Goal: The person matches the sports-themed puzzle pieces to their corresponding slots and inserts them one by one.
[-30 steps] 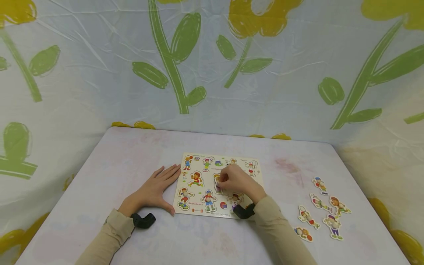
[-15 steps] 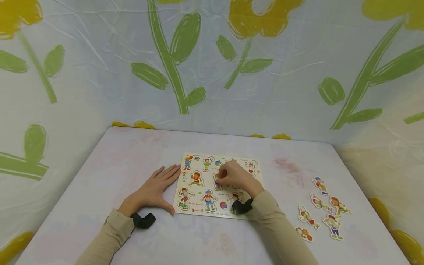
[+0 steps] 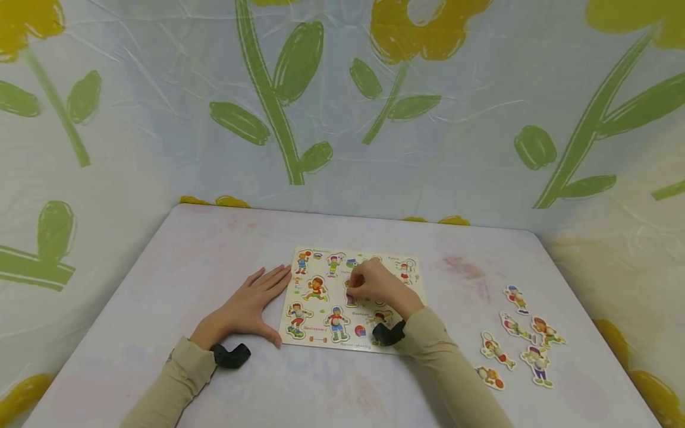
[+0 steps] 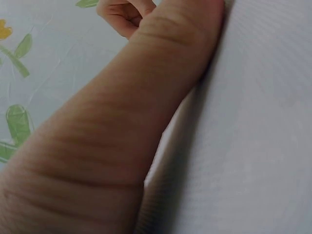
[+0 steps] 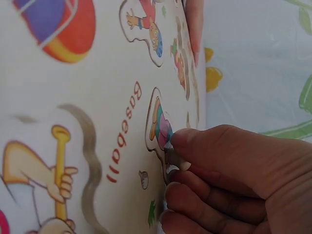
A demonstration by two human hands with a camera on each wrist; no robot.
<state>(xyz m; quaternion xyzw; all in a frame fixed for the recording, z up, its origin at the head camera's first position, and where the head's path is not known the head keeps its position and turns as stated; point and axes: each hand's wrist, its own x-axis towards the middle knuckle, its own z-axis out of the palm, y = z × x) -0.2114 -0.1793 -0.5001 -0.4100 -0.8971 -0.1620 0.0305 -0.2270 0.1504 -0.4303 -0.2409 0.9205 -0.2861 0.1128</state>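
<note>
A pale wooden puzzle board [image 3: 334, 297] with sports figures lies mid-table. My right hand [image 3: 382, 285] is over its middle, thumb and fingers pinching the small pale knob [image 5: 179, 161] of a puzzle piece [image 5: 161, 127]. The piece, a figure with pink and teal clothes, sits within its cutout outline; whether it is fully flush I cannot tell. Its upper part is hidden by my fingers. My left hand [image 3: 251, 309] lies flat on the table, fingers spread and fingertips at the board's left edge. In the left wrist view mostly the left wrist [image 4: 112, 117] shows.
Several loose figure pieces lie at the table's right, including a purple-trousered one [image 3: 539, 365] and a racket player [image 3: 496, 351]. Other figures, such as a roller skater [image 3: 336, 324], show on the board. A flowered cloth [image 3: 176, 119] hangs behind the table.
The right hand has shifted slightly up, and the piece under its fingers sits straighter in its cutout. The left hand stays in place.
</note>
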